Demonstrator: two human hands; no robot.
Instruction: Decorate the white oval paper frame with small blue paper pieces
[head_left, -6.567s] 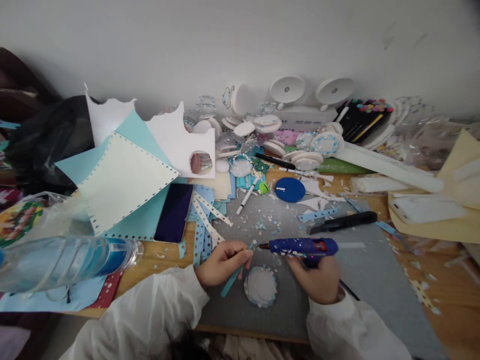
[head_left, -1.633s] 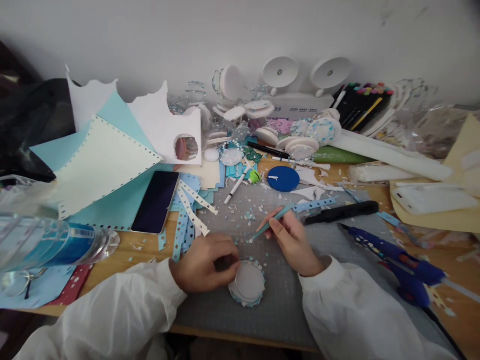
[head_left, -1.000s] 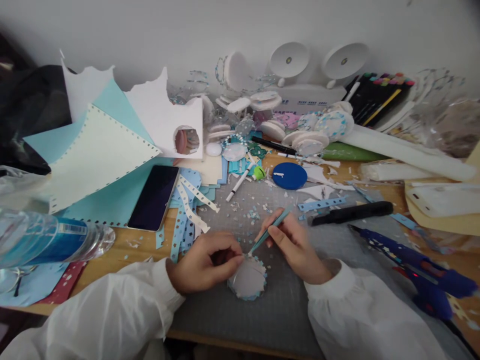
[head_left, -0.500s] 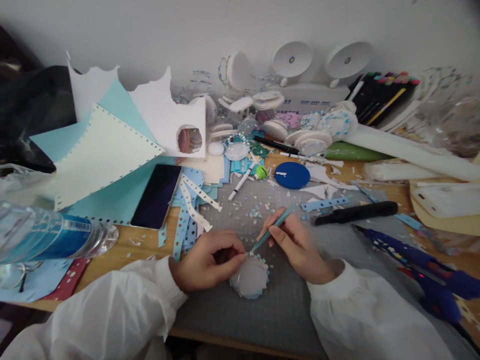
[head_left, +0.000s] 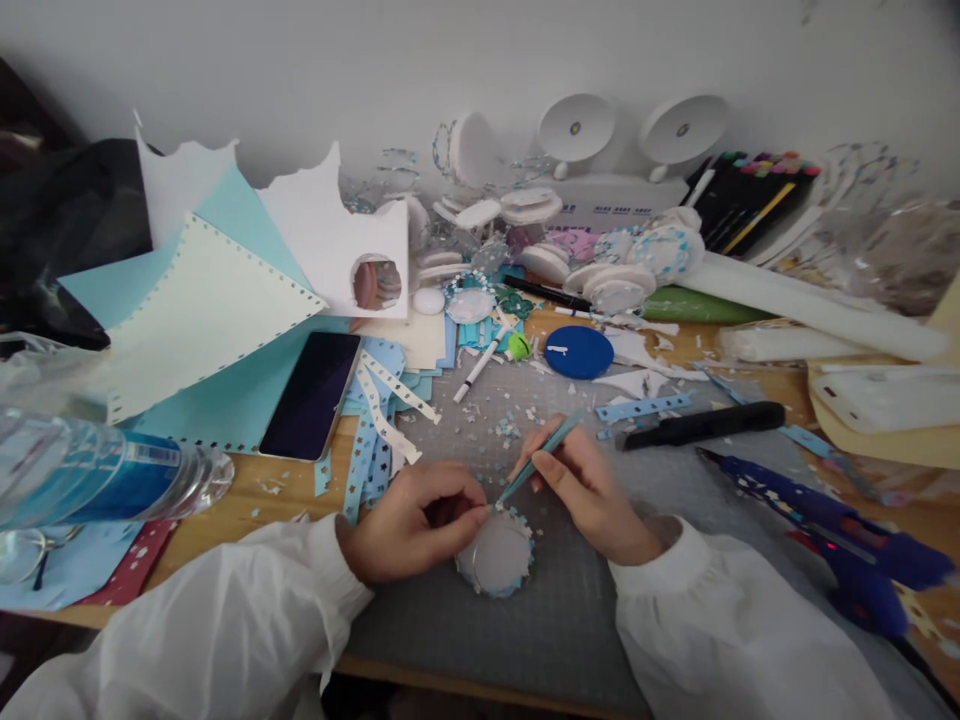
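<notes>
A round whitish disc (head_left: 495, 556), its rim dotted with small pale blue and white bits, lies on the grey cutting mat (head_left: 559, 655) in front of me. My left hand (head_left: 424, 520) pinches its upper left rim between thumb and fingertips. In my right hand (head_left: 589, 492) is a pair of teal tweezers (head_left: 538, 458), held like a pen and slanting down to the left. Their tips meet the top of the rim, close beside my left fingertips. Whatever may be between the tips is too small to make out.
Tiny paper bits (head_left: 507, 430) are scattered beyond my hands. A blue glue gun (head_left: 832, 530) with a lit red light and a black cutter-like tool (head_left: 705, 424) lie right. Left are a phone (head_left: 311, 395), punched paper strips (head_left: 386, 415) and a water bottle (head_left: 97, 468). White discs (head_left: 544, 262) crowd the back.
The whole view has shifted slightly. Both hands keep nearly the same pose at the disc, and the tweezers' tips stay by its upper rim.
</notes>
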